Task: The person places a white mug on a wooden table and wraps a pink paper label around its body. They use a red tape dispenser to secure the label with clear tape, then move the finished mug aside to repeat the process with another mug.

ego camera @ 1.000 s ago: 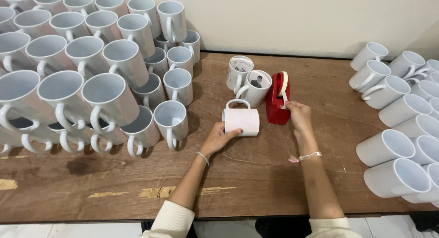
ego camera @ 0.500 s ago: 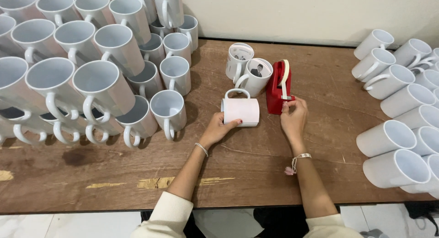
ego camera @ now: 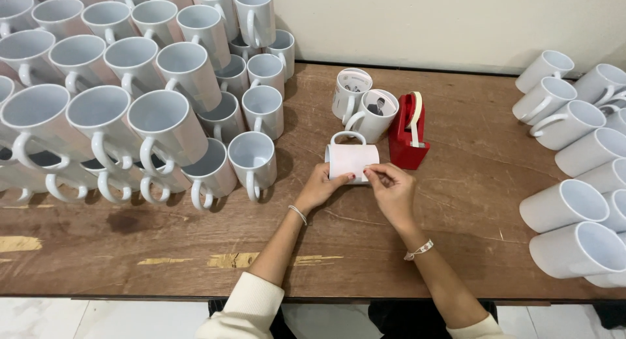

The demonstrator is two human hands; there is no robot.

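A white ceramic mug wrapped in a white paper sheet [ego camera: 352,160] lies on its side on the brown wooden table [ego camera: 456,248], just in front of the red plastic tape dispenser [ego camera: 409,132]. Its long axis runs left to right across the table, and its handle points away from the person, toward the wall. Which end is the open mouth cannot be told.

The left hand [ego camera: 317,188] cups the mug's left end, fingers curled against the paper. The right hand [ego camera: 391,190] rests at the mug's right lower edge, thumb and forefinger pinched together on the paper.

Two white mugs with printed portraits [ego camera: 364,105] stand upright just behind the held mug. Stacked white mugs [ego camera: 130,98] fill the left side; more white mugs on their sides [ego camera: 574,182] lie at the right.
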